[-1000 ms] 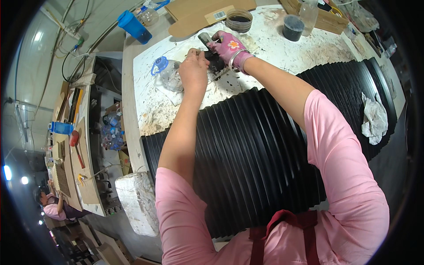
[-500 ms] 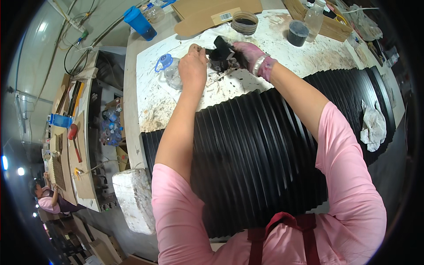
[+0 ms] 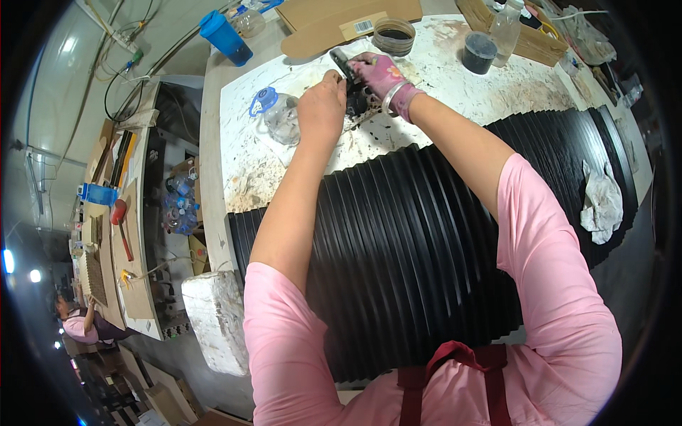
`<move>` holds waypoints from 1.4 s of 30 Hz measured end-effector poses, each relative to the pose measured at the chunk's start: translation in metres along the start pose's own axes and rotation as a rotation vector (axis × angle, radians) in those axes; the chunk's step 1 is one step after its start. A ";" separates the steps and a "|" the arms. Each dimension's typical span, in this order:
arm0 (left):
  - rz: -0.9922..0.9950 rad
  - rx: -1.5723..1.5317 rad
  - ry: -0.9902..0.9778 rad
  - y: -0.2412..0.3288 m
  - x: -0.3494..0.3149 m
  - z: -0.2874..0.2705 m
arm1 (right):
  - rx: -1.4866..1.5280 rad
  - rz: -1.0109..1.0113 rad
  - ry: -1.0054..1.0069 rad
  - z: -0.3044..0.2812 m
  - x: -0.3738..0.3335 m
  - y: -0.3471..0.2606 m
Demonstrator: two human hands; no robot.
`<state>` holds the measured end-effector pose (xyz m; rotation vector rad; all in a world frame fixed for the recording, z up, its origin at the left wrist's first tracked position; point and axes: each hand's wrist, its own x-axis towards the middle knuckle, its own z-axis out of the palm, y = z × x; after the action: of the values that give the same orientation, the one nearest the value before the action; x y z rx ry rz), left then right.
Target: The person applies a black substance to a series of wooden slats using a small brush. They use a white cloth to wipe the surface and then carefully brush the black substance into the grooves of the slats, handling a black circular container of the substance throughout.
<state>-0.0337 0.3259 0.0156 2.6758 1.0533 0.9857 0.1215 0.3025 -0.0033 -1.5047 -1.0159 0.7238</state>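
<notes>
Above the white, black-specked work surface, a black, stained object [image 3: 355, 101] is between my hands; its kind is unclear. My bare left hand [image 3: 323, 106] is closed, its fingertips against the object's left edge. My right hand [image 3: 380, 77], in a pink stained glove, is closed around a dark upright part of it; the glove covers much of the grip. Left of my left hand stands a clear plastic jug [image 3: 279, 122] with a blue cap and handle. Nearer me, a wide black pleated bellows [image 3: 398, 234] spans the table under my forearms.
Behind my hands is an open jar of dark stuff [image 3: 393, 37] beside a flat cardboard box [image 3: 334, 20]. A dark-filled cup [image 3: 479, 53] and clear bottle [image 3: 506, 32] stand right. A blue cup [image 3: 226, 37] stands far left. A crumpled white cloth [image 3: 602, 202] lies on the bellows.
My right hand has turned and shifted slightly left, showing the back of the glove. The black object has tilted more upright between my hands. My left hand has moved slightly right.
</notes>
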 end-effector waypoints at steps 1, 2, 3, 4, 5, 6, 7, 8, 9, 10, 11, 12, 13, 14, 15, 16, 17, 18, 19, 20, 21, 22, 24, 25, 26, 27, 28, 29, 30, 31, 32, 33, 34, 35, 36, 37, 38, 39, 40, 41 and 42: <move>0.026 0.020 0.000 0.002 0.001 0.003 | 0.135 0.026 0.006 -0.004 0.005 0.004; 0.014 0.066 0.014 -0.013 -0.006 0.002 | 0.447 0.194 -0.086 0.003 -0.007 -0.006; -0.018 0.047 -0.001 -0.014 -0.006 0.002 | 0.543 0.248 -0.172 -0.008 -0.006 -0.001; -0.049 0.028 -0.016 -0.015 -0.005 0.001 | 0.622 0.265 -0.163 -0.015 -0.008 0.005; -0.082 0.010 -0.035 -0.017 -0.006 0.000 | 0.704 0.285 -0.154 -0.017 -0.015 0.006; -0.089 0.014 -0.020 -0.018 -0.007 -0.001 | 0.684 0.281 -0.171 -0.019 -0.020 0.006; -0.097 0.019 -0.004 -0.020 -0.009 -0.002 | 0.664 0.277 -0.188 -0.022 -0.025 0.006; -0.096 0.023 0.011 -0.017 -0.007 -0.003 | 0.648 0.269 -0.199 -0.028 -0.027 0.005; -0.090 0.024 0.031 -0.014 -0.005 -0.004 | 0.625 0.253 -0.192 -0.031 -0.027 0.009; -0.085 0.024 0.052 -0.010 -0.003 -0.004 | 0.603 0.237 -0.186 -0.032 -0.026 0.016; -0.083 0.032 0.072 -0.010 -0.002 -0.006 | 0.584 0.222 -0.186 -0.030 -0.028 0.015; -0.088 0.023 0.072 -0.010 -0.001 -0.008 | 0.518 0.256 -0.140 -0.027 -0.030 0.014; -0.093 0.015 0.071 -0.009 -0.001 -0.010 | 0.525 0.250 -0.137 -0.023 -0.032 0.013; -0.097 0.002 0.071 -0.008 0.000 -0.010 | 0.530 0.243 -0.132 -0.021 -0.031 0.015; -0.094 -0.012 0.083 -0.006 0.000 -0.011 | 0.535 0.236 -0.126 -0.020 -0.032 0.018; -0.092 -0.027 0.095 -0.004 0.000 -0.011 | 0.566 0.224 -0.133 -0.020 -0.033 0.021; -0.092 -0.040 0.109 -0.004 -0.001 -0.011 | 0.604 0.243 -0.126 -0.020 -0.033 0.022; -0.106 -0.059 0.110 -0.003 -0.001 -0.012 | 0.641 0.262 -0.118 -0.020 -0.034 0.024; -0.119 -0.077 0.111 -0.003 -0.001 -0.012 | 0.678 0.281 -0.109 -0.020 -0.034 0.025; -0.130 -0.098 0.111 -0.003 -0.001 -0.012 | 0.704 0.318 -0.117 -0.022 -0.033 0.026; -0.191 -0.183 0.106 -0.003 -0.001 -0.012 | 0.730 0.355 -0.125 -0.024 -0.031 0.026; -0.250 -0.268 0.100 -0.003 0.000 -0.012 | 0.756 0.393 -0.131 -0.026 -0.030 0.027; -0.312 -0.339 0.085 -0.005 -0.002 -0.015 | 0.667 0.450 -0.072 -0.026 -0.030 0.026; -0.294 -0.301 0.077 -0.007 -0.004 -0.012 | 0.622 0.479 -0.043 -0.026 -0.030 0.026; -0.273 -0.262 0.069 -0.009 -0.007 -0.009 | 0.621 0.449 -0.057 -0.026 -0.030 0.028; -0.253 -0.223 0.062 -0.012 -0.009 -0.006 | 0.619 0.419 -0.072 -0.026 -0.030 0.031; -0.261 -0.184 0.022 -0.014 -0.011 -0.002 | 0.617 0.389 -0.086 -0.026 -0.029 0.033; -0.264 -0.213 0.000 -0.014 -0.012 -0.001 | 0.587 0.369 -0.085 -0.026 -0.029 0.033; -0.267 -0.242 -0.022 -0.015 -0.014 -0.001 | 0.558 0.349 -0.084 -0.025 -0.028 0.034; -0.271 -0.271 -0.043 -0.016 -0.014 -0.001 | 0.528 0.328 -0.083 -0.025 -0.027 0.034; -0.342 -0.391 -0.024 -0.016 -0.014 -0.002 | 0.524 0.313 -0.084 -0.025 -0.026 0.035; -0.413 -0.511 -0.004 -0.016 -0.012 -0.003 | 0.521 0.297 -0.086 -0.025 -0.023 0.036; -0.484 -0.631 0.016 -0.017 -0.012 -0.004 | 0.517 0.281 -0.088 -0.025 -0.022 0.038; -0.499 -0.652 0.027 -0.016 -0.011 -0.007 | 0.442 0.234 -0.044 -0.022 -0.022 0.037; -0.514 -0.673 0.038 -0.016 -0.009 -0.011 | 0.367 0.186 0.000 -0.018 -0.021 0.035; -0.530 -0.693 0.049 -0.015 -0.008 -0.014 | 0.291 0.138 0.043 -0.015 -0.021 0.034; -0.539 -0.761 0.070 -0.014 -0.006 -0.014 | 0.178 0.020 0.044 -0.016 -0.017 0.040; -0.535 -0.752 0.066 -0.010 -0.002 -0.014 | 0.061 -0.097 0.049 -0.018 -0.011 0.048; -0.530 -0.744 0.061 -0.007 0.002 -0.014 | -0.057 -0.213 0.055 -0.022 -0.005 0.056; -0.537 -0.724 0.063 -0.009 0.001 -0.017 | -0.114 -0.208 0.048 -0.016 -0.007 0.053; -0.561 -0.749 0.062 -0.012 -0.001 -0.019 | -0.171 -0.203 0.040 -0.005 -0.012 0.043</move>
<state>-0.0518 0.3318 0.0263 1.6464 1.0703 1.0584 0.1297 0.2889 -0.0459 -1.5282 -1.2045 0.4707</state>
